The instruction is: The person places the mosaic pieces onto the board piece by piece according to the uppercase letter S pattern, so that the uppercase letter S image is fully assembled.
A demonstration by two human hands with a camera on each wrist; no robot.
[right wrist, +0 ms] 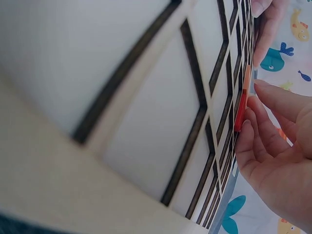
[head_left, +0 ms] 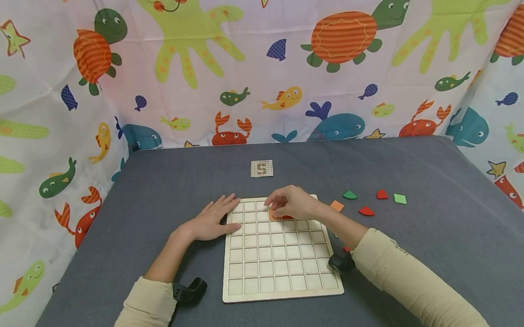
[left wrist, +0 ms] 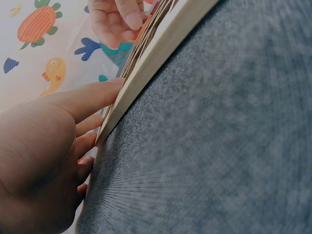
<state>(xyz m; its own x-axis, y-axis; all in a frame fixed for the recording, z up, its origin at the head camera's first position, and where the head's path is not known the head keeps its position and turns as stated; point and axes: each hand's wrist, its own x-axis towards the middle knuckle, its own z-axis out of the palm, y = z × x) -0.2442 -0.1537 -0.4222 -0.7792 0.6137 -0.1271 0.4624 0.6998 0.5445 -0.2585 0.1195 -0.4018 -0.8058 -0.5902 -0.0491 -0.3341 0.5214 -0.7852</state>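
- The left hand (head_left: 210,221) lies flat and loosely spread at the far left corner of the board (head_left: 283,291), thumb laid on its left edge, gripping nothing.
- The right hand (head_left: 293,202) is bent at the fingers over the board's far part, its fingertips at an orange tile (right wrist: 247,78); whether they pinch it, I cannot tell.
- Between and below both hands, the gridded board sits on the bench (head_left: 413,274), near edge across the person's front, sides running away from them; which side is longer is unclear.
- The orange tile and a red tile (right wrist: 240,111) follow each other along one row, the red one's long axis sideways, the red to the right.
- The right wrist view bares both tiles, partly covered by the right hand in the head view.
- The left wrist view adds the board's pale, thick side under the left thumb.
- Only the head view shows the small card (head_left: 261,168) beyond the hands, and the loose green, red and orange pieces (head_left: 366,211) right of the right hand.
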